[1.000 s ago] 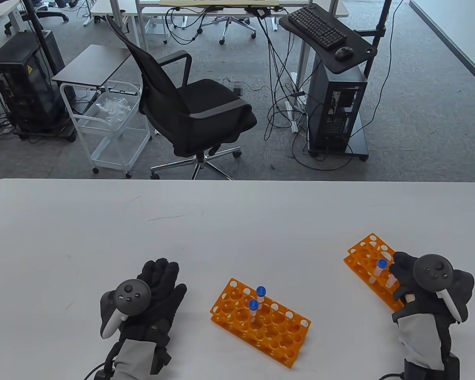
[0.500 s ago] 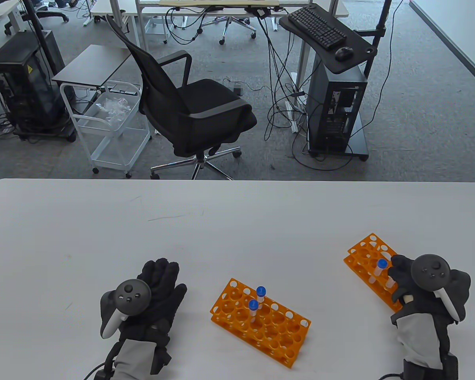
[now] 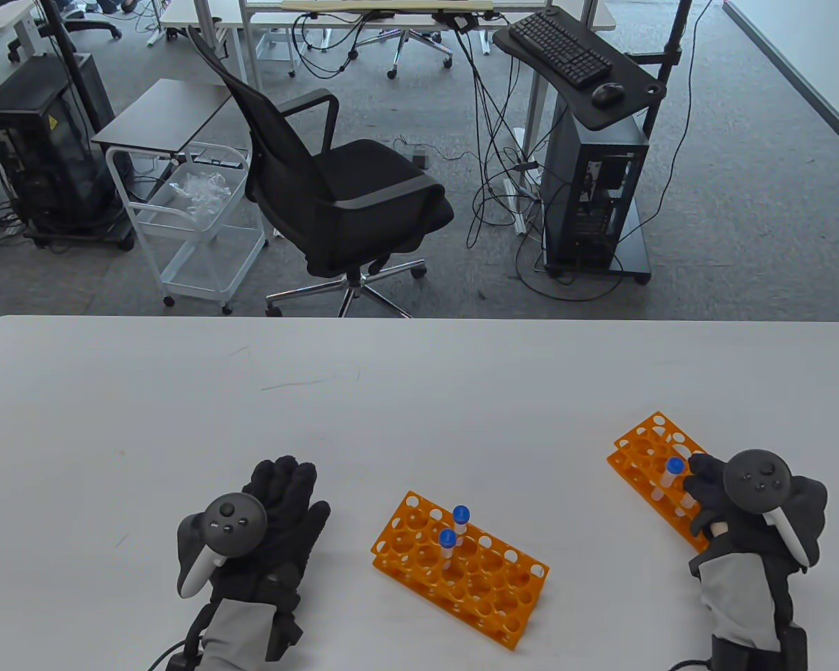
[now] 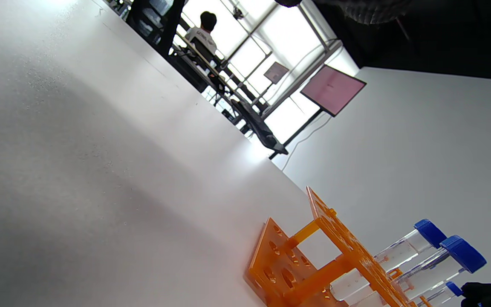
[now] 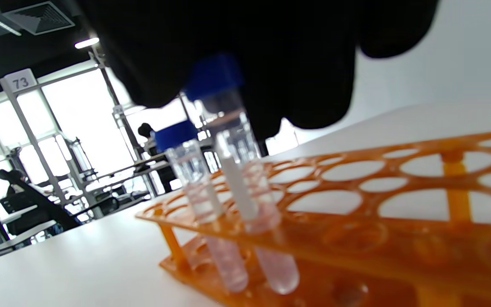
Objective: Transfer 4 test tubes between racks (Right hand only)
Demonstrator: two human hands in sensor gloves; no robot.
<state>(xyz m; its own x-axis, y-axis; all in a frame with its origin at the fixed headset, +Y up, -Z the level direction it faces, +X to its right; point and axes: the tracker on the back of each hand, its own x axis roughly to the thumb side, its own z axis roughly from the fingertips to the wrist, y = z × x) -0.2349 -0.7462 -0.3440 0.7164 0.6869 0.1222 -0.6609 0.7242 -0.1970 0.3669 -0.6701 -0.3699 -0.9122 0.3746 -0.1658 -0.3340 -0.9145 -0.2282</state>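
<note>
Here the centre rack [image 3: 461, 570] holds two tubes; right-hand fingers [image 3: 703, 482] pinch a tube [image 5: 245, 179] in the right rack [image 3: 647, 447].

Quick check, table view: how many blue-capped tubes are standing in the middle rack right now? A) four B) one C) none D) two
D: two blue-capped tubes stand side by side in the middle rack; its other holes look empty, and the right hand is over at the right rack.
</note>
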